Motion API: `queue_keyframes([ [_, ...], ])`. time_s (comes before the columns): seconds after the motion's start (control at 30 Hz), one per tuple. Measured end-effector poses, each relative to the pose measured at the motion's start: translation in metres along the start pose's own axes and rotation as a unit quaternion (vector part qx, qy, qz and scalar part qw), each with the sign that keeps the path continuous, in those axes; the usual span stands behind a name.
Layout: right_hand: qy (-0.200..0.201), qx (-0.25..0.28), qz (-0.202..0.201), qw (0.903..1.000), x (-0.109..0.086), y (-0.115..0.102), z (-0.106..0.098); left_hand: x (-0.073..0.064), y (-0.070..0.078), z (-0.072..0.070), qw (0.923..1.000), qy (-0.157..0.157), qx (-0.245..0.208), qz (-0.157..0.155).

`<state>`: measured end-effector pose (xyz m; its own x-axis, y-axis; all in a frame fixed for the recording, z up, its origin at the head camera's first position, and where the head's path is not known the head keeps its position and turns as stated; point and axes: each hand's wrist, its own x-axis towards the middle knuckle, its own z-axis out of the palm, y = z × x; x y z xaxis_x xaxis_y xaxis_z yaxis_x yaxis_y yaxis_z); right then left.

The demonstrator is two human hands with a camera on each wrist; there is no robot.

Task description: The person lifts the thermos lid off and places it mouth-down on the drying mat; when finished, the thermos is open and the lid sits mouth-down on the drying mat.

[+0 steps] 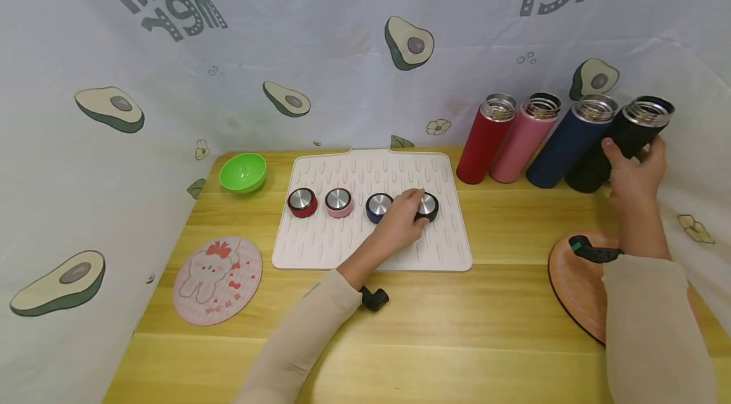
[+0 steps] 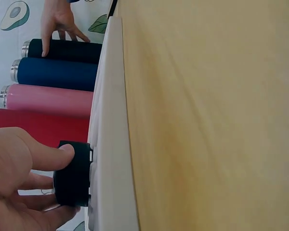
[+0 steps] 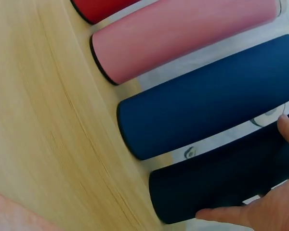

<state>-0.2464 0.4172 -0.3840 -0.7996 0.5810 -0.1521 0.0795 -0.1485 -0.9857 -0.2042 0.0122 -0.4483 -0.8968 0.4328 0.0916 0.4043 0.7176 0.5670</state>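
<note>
On the white ridged mat [image 1: 411,252], my left hand [image 1: 398,221] holds a round black bottle lid [image 2: 73,175] with a silver top, thumb on one side and fingers on the other. A blue lid [image 1: 379,206], a pink lid [image 1: 339,202] and a red lid [image 1: 302,202] sit to its left. At the far right, my right hand [image 1: 638,172] is around a black thermos bottle [image 1: 588,166], thumb and fingers on opposite sides. Beside that bottle stand an uncapped blue bottle [image 1: 565,147], pink bottle [image 1: 524,144] and red bottle [image 1: 484,144].
A green bowl [image 1: 243,173] stands at the back left of the wooden table [image 1: 457,340]. A round pink rabbit mat [image 1: 217,280] lies in front of it. Under the right forearm lies a round orange mat [image 1: 577,283]. A printed cloth [image 1: 342,23] hangs behind.
</note>
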Motion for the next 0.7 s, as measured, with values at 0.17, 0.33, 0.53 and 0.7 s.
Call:
queue_keyframes([
  [0.17,0.001,-0.006,-0.001,1.0000,0.003,0.004,-0.001,0.004,-0.002,0.003,0.9997,-0.010,0.020,-0.001],
  [0.33,-0.014,-0.028,0.003,0.9995,0.002,0.003,-0.002,0.003,-0.006,0.002,0.9998,-0.016,0.009,0.003],
  [0.53,-0.007,-0.108,0.004,0.9942,-0.016,-0.009,-0.006,-0.002,-0.009,-0.007,0.9995,-0.024,-0.021,0.006],
  [0.7,0.015,-0.241,-0.042,0.9696,-0.037,-0.020,-0.004,-0.009,-0.015,-0.025,0.9987,0.014,-0.038,0.033],
])
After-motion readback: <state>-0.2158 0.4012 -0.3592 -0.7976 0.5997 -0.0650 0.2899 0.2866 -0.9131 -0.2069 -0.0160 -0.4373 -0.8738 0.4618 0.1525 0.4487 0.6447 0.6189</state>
